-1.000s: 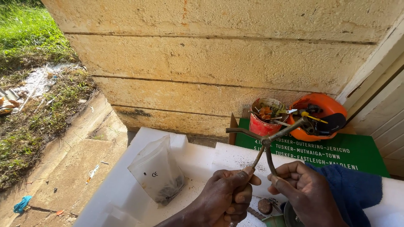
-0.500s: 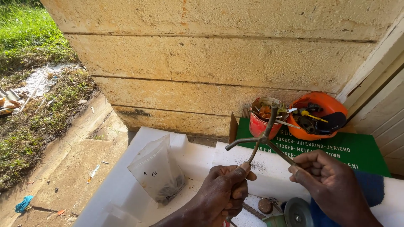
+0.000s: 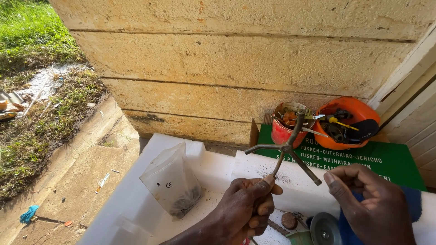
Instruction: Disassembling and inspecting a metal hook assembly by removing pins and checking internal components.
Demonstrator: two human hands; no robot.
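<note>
My left hand (image 3: 247,206) grips the lower arm of a metal cross-shaped wrench (image 3: 287,147) and holds it upright over a white foam board (image 3: 213,170). The wrench's other arms point left, up and down-right. My right hand (image 3: 368,202) hovers just right of the down-right arm's tip, fingers curled loosely, apart from the wrench and holding nothing that I can see. Below the hands lie a small round metal part (image 3: 289,220) and a grey disc (image 3: 325,229).
A clear plastic bag (image 3: 172,183) with dark small parts stands on the foam. A red tin (image 3: 284,127) and an orange bowl (image 3: 347,122) full of tools sit on a green sign board (image 3: 386,161). A stone wall (image 3: 236,68) rises behind; concrete and grass lie left.
My right hand let go of the wrench and drew back to the right. The wrench turned in my left hand, so its arms point differently.
</note>
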